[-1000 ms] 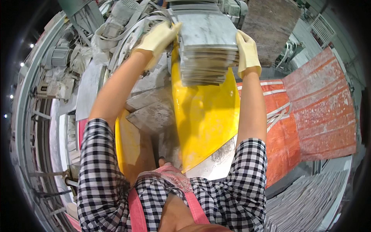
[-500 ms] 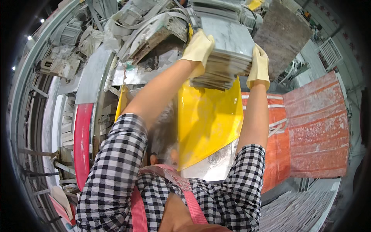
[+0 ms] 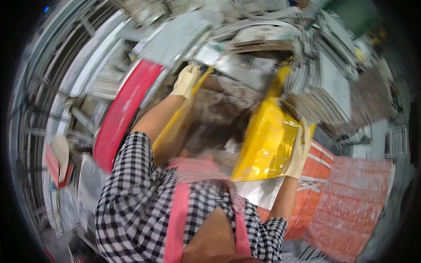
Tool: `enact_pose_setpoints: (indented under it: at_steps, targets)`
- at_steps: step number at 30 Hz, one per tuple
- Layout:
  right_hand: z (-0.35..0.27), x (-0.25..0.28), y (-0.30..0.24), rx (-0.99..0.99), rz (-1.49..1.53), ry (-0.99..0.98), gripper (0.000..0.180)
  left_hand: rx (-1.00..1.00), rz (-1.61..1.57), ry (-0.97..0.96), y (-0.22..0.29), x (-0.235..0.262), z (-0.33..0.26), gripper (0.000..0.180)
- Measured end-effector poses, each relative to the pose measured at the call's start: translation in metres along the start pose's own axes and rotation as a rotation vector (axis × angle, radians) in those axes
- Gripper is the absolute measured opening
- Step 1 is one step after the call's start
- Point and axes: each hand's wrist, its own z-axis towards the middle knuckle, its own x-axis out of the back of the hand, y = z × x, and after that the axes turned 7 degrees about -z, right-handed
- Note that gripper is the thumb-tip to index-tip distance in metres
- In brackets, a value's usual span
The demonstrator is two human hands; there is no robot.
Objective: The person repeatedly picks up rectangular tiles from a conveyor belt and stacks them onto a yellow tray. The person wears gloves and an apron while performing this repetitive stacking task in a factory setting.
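Observation:
Both hands wear cream rubber gloves. My left hand (image 3: 187,81) is loosely curled beside the upper end of the left yellow panel (image 3: 177,122), and nothing shows in its fingers. My right hand (image 3: 301,149) has its fingers stretched out, lying by the right edge of the wide yellow sheet (image 3: 265,142). Whether it presses on the sheet is unclear. Just beyond my right hand is a stack of grey marbled slabs (image 3: 331,87), smeared by motion, with neither hand on it. A dark, wet-looking hollow (image 3: 215,109) lies between the yellow pieces.
A red padded strip (image 3: 127,114) on a grey beam runs along the left. Orange sheeting (image 3: 346,201) spreads at the right, beside a brown board (image 3: 372,96). Dusty machine parts (image 3: 263,39) stand at the far side.
Both hands have let go of the slab stack and come back toward me, the left one to the left. The view has turned left, so the stack appears farther right.

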Motion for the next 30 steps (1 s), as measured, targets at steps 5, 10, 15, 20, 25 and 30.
enact_pose_setpoints:
  at_steps: [5,10,15,20,25,30]
  targets:
    - [-0.065,-0.084,0.069,-0.195,-0.299,-0.278,0.045,0.16,-0.341,0.31,-0.046,0.084,0.004,0.037]
    - [-0.08,-0.098,0.094,0.016,-0.454,-0.178,0.055,0.253,-0.776,0.377,-0.067,0.103,0.05,0.043]
    - [-0.083,-0.096,0.081,0.027,-0.495,-0.198,0.055,0.382,-1.096,0.393,-0.092,0.114,0.114,0.036]
    - [-0.026,-0.076,0.001,0.242,-0.619,-0.059,0.045,0.499,-1.069,0.462,-0.1,0.118,0.128,0.025]
    - [0.177,0.02,-0.042,0.507,-0.666,0.313,0.046,0.508,-0.777,0.638,-0.103,0.125,0.125,0.031]
    - [0.221,0.058,0.018,0.043,-0.633,0.112,0.04,0.487,-0.847,0.565,-0.099,0.138,0.131,0.033]
